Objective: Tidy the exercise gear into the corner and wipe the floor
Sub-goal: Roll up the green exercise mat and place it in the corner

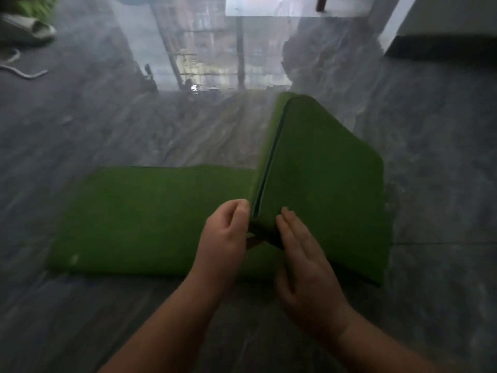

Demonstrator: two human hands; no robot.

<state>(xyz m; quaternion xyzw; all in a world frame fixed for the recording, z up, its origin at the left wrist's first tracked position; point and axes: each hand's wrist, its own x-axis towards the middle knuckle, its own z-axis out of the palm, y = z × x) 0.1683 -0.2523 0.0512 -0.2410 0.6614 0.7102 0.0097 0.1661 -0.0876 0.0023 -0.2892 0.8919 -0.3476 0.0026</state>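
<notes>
Glossy grey marble-look floor (107,146), one slipper (29,28) far left. One green folding mat (150,219), half folded. Left hand (226,238) pinches the raised fold's edge; right hand (304,262) flat against it, fingers straight.

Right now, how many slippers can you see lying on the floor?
1. A single pale slipper lies on the grey floor at the far top left, beside a thin cord. Its partner may lie outside the frame, so there could be more.

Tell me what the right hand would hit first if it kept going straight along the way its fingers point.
The right hand lies flat with fingers pointing up-left, already against the raised folded section of the green mat. Going on, it would likely just slide along that panel; depth is unclear.
</notes>
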